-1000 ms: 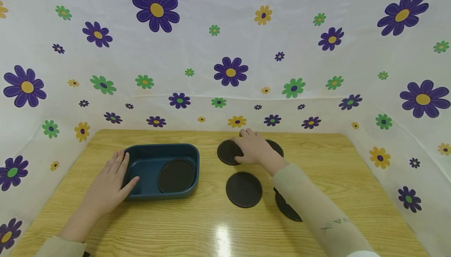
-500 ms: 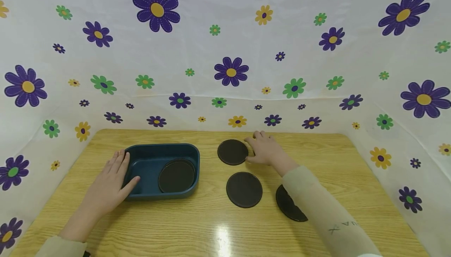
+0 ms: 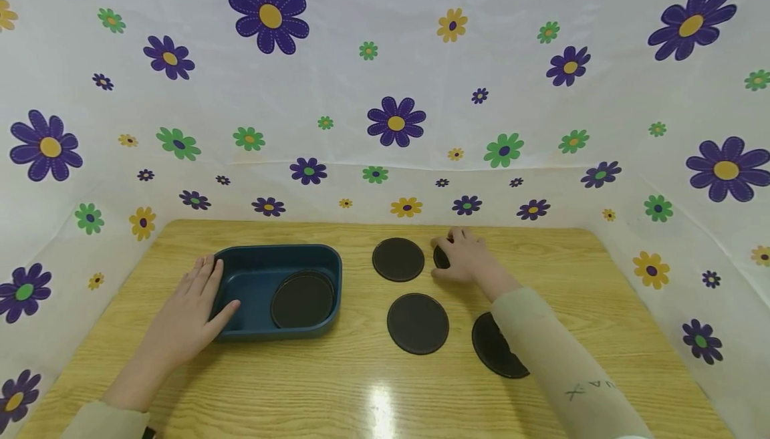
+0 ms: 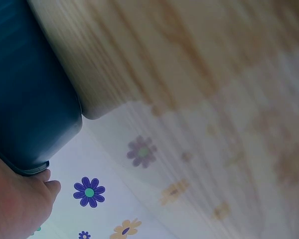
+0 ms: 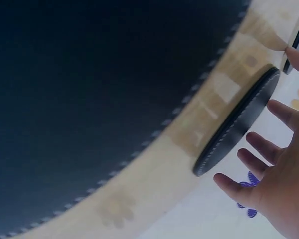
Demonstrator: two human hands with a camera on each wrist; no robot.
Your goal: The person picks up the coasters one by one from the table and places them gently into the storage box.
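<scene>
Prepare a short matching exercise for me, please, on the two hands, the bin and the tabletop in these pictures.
Column one
1. Left hand
2. Right hand
3. Rectangular bin
4. Tabletop

Column two
a. Dark blue
b. Partly covering a round black coaster
c. Yellowish wood grain
d. Resting on the bin's left end

Pairs: 1-d; 2-b; 3-a; 4-c

Right sleeve [image 3: 541, 342], near right of scene: carries a short row of dark characters [image 3: 594, 384] along the forearm. Leftmost resembles an X; right of it stands a V-like or inverted-A shape. Strokes at the right end are too small to tell. Word and reading direction uncertain.
</scene>
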